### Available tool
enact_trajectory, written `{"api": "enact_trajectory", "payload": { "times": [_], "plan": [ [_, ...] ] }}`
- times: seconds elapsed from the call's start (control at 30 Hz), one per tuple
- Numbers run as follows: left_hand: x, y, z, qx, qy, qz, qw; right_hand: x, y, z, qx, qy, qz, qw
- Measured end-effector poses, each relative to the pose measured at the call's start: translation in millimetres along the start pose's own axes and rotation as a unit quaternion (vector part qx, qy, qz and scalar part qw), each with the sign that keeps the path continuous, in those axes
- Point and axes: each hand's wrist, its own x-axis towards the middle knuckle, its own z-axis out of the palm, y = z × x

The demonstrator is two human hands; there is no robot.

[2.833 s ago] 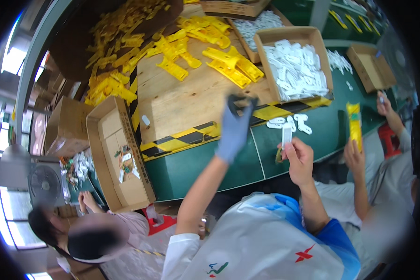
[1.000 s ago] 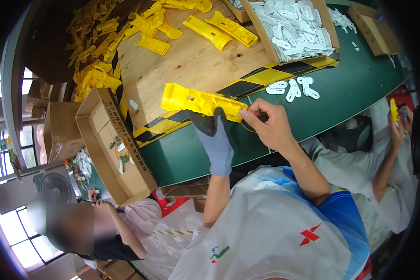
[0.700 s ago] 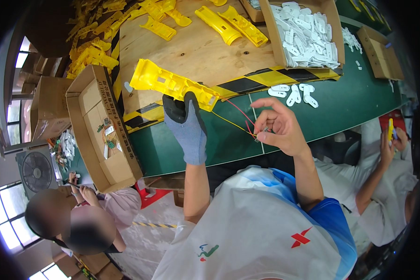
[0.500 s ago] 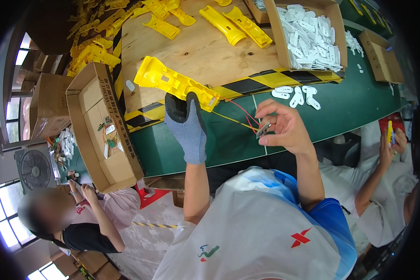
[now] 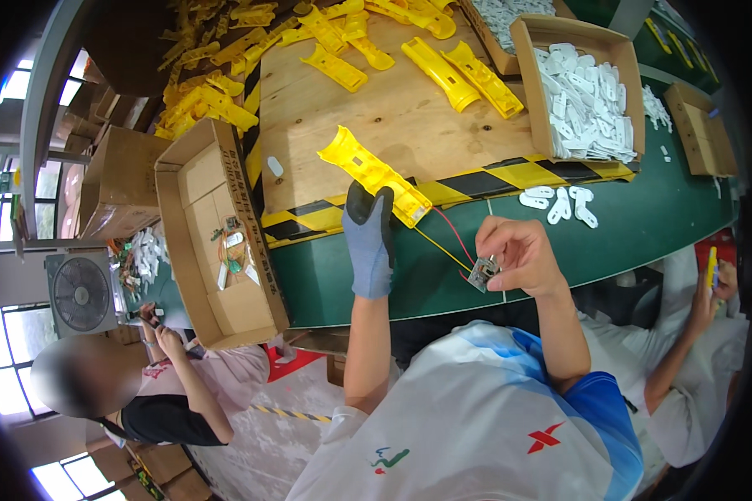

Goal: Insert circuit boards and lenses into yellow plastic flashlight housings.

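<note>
My left hand [image 5: 369, 238], in a grey-blue glove with dark fingertips, is closed on the lower part of a yellow plastic housing half [image 5: 374, 174]. The housing lies tilted, its hollow inner side up, above the near edge of the wooden board. Bare and pinching, my right hand [image 5: 522, 257] holds a small circuit board [image 5: 483, 273] by its edge. A red wire [image 5: 453, 232] and a yellow wire [image 5: 439, 248] run from the housing's near end to the circuit board. Both hands are over the green table.
Yellow-black tape edges the wooden board [image 5: 309, 108], where more yellow housings [image 5: 443, 75] lie. A carton [image 5: 535, 92] of white plastic parts stands right, with several loose white parts [image 5: 560, 200] before it. Another carton [image 5: 226, 313] holds wired boards at left. Co-workers sit on both sides.
The view has shifted, so the scene sits lower and further right. My right hand has turned the circuit board, showing more of its face. The housing is tilted more steeply in my left hand.
</note>
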Motion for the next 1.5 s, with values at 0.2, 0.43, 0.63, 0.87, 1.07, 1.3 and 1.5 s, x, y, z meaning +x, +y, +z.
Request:
{"api": "enact_trajectory", "payload": {
  "times": [0.2,0.43,0.63,0.87,1.07,1.3,1.5],
  "plan": [
    [-7,6,4,-0.013,-0.058,0.022,0.998,11,-8,4,-0.076,0.1,0.064,0.99],
    [-36,6,19,-0.051,-0.193,-0.088,0.976,46,0,5,-0.318,0.188,0.094,0.925],
    [-39,0,28,0.07,-0.108,-0.043,0.991,42,4,5,-0.238,0.18,0.101,0.949],
    [-41,-8,27,0.077,-0.127,-0.113,0.982,35,1,-10,-0.184,0.153,0.142,0.96],
    [-48,-17,31,0.057,-0.134,-0.06,0.988,31,3,-17,-0.182,0.17,0.121,0.961],
    [-52,-27,28,0.02,-0.144,-0.045,0.988,36,-7,-7,-0.215,0.185,0.083,0.955],
    [-55,-21,30,0.051,-0.161,-0.032,0.985,37,8,-13,-0.249,0.211,0.04,0.944]
  ]
}}
